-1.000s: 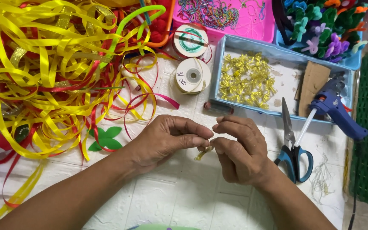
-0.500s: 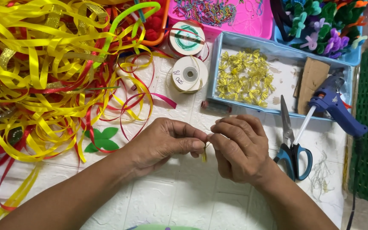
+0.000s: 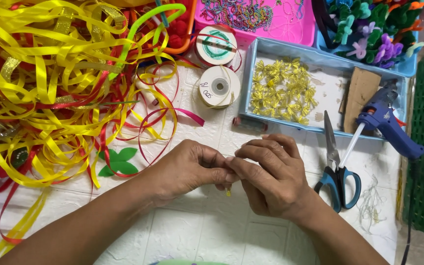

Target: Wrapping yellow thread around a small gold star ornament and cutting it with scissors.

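Pinching gold scrap [image 3: 228,191], scissors [image 3: 337,167] near.

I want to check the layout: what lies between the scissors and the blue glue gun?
In the head view, only the glue gun's white glue stick lies there, slanting down toward the scissors over bare white table.

A tiny gold glittery piece [image 3: 228,190] hangs between pinched fingertips. Most of it is hidden. It sits just above the white surface.
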